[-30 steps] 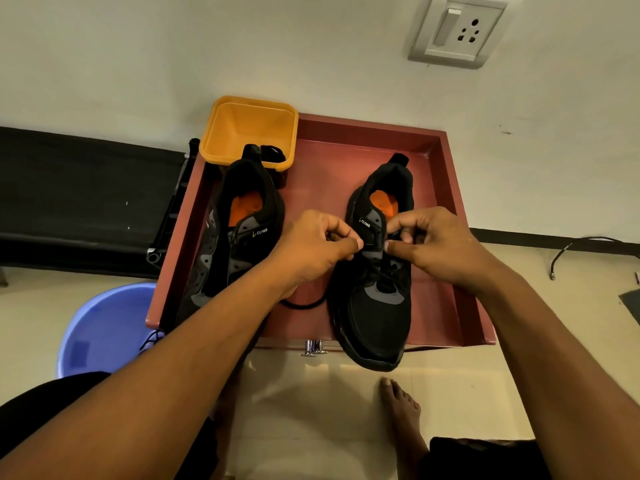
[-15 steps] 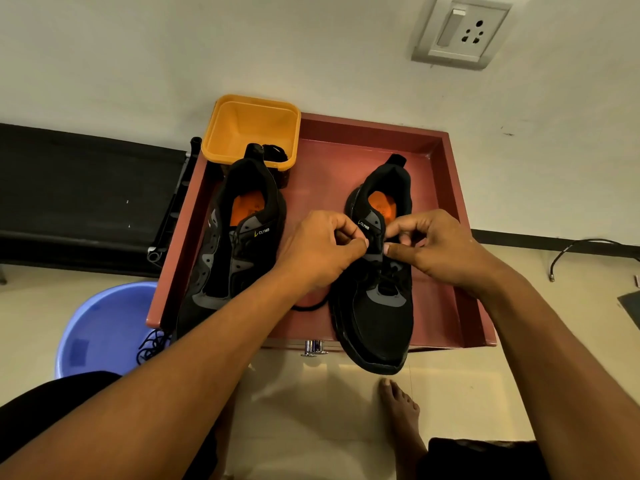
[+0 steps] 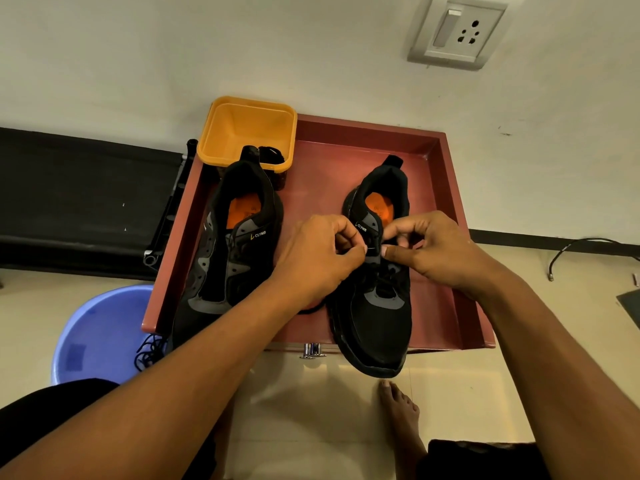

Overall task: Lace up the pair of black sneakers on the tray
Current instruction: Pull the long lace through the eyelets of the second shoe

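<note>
Black right sneaker [image 3: 375, 306] under both hands; left hand [image 3: 317, 259], right hand [image 3: 433, 251] pinching lace.

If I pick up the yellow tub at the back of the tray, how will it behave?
The yellow tub looks like thin plastic, so probably light and slightly flexible. It seems to hold only a small black item, so little added weight. Its smooth walls may be slippery; grip the rim.

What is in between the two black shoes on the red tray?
In the head view, mostly bare tray floor lies between the left sneaker and the right sneaker. Nearer the person, the left hand crosses that gap, with a black lace beneath it.
</note>
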Tool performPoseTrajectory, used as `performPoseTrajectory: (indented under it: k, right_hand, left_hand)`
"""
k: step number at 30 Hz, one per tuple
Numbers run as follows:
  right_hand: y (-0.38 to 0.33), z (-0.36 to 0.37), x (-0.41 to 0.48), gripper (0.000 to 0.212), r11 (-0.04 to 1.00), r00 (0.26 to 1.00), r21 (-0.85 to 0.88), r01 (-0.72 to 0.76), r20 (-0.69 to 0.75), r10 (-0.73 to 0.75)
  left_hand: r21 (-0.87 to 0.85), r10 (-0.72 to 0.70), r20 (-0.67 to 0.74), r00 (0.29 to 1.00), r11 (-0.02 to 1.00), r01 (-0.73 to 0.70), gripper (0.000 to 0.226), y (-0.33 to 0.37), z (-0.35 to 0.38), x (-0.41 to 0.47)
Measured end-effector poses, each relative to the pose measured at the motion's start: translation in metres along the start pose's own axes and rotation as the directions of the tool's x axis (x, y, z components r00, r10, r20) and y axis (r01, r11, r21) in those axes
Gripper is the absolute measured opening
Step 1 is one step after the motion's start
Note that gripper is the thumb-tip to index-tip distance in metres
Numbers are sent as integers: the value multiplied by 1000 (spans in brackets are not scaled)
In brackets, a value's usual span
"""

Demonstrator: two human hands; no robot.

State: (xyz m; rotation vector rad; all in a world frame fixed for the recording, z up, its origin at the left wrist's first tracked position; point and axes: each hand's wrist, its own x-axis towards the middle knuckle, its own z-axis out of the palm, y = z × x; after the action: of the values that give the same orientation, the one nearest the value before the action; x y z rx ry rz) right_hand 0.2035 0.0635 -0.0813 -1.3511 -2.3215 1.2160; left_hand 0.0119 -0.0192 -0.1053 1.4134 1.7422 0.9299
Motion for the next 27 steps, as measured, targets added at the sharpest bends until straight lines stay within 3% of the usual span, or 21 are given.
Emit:
performPoseTrajectory:
  k: [6, 11, 14, 27]
  right_hand:
    - [1, 1, 1, 12, 1000, 1000, -7, 17, -3, -17]
    - [4, 1, 1, 12, 1000, 1000, 1, 11, -13, -11]
    - [5, 1, 0, 12, 1000, 1000, 19, 12, -4, -12]
    - [6, 1, 0, 11, 999, 1000, 49, -10, 5, 10]
  left_hand:
    - [-77, 21, 18, 1000, 997, -20, 6, -1, 6, -2]
    - [-331, -186, 59, 981, 923, 195, 4, -2, 10, 3]
    - [-439, -227, 76, 971, 867, 237, 2, -1, 2, 6]
    - [-428, -262, 144, 954, 853, 299, 4, -2, 4, 5]
